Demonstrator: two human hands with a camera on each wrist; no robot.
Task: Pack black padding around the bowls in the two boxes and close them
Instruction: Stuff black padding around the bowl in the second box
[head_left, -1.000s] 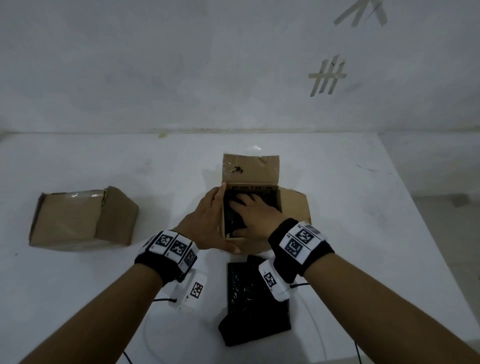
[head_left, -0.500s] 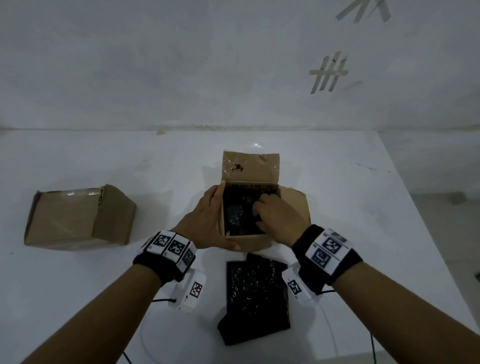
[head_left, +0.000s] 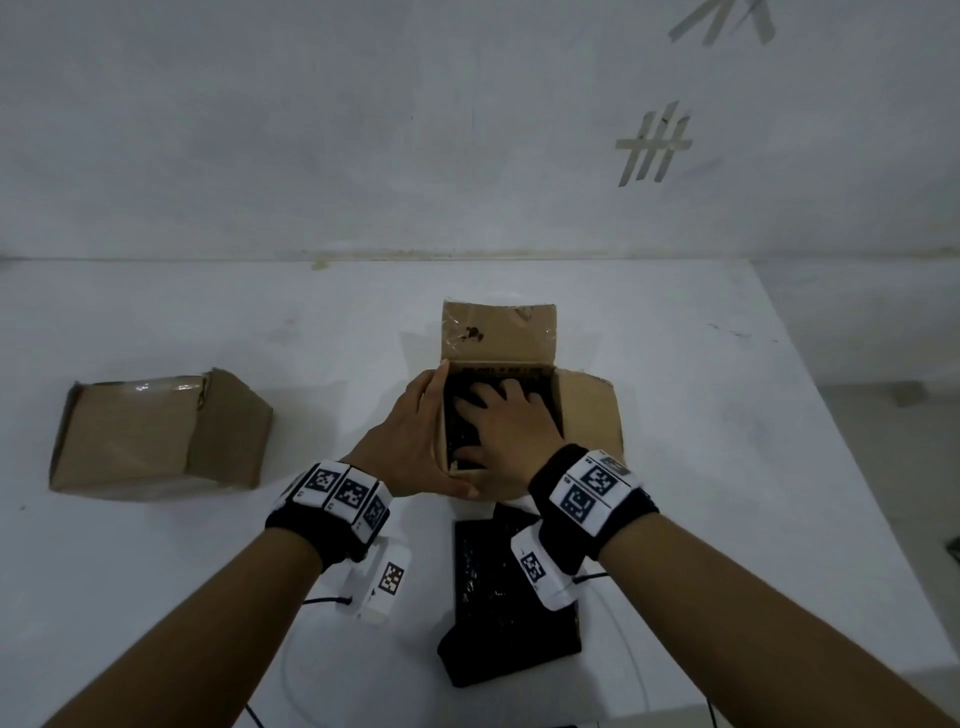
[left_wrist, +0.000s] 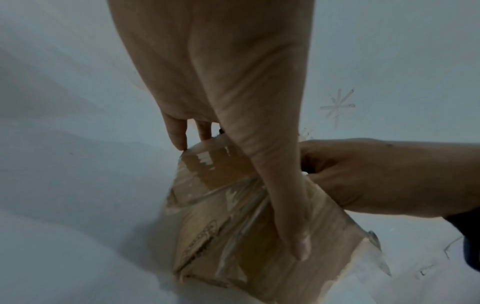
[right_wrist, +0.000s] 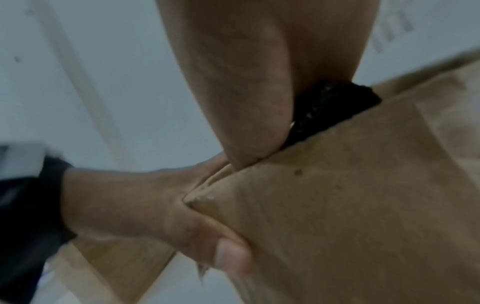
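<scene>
The open cardboard box (head_left: 584, 415) stands mid-table, its far flap upright. Black padding (head_left: 460, 436) fills its inside. My right hand (head_left: 498, 415) lies flat on that padding with fingers spread, pressing down; the right wrist view shows the padding (right_wrist: 330, 107) under its palm. My left hand (head_left: 434, 436) lies against the box's left wall, fingers straight, thumb across the front face; the left wrist view shows the taped box (left_wrist: 221, 236) under that thumb. A second box (head_left: 156, 431), flaps closed, sits at the left. No bowl is visible.
A loose slab of black padding (head_left: 498, 623) lies on the white table (head_left: 727, 467) just in front of the open box, partly under my right wrist. A wall bounds the table at the back, and the table's right edge drops to the floor.
Half a second ago my right hand's fingers were curled at the right inside of the box; now they lie flat and spread on the padding. The left hand has stayed on the box's side.
</scene>
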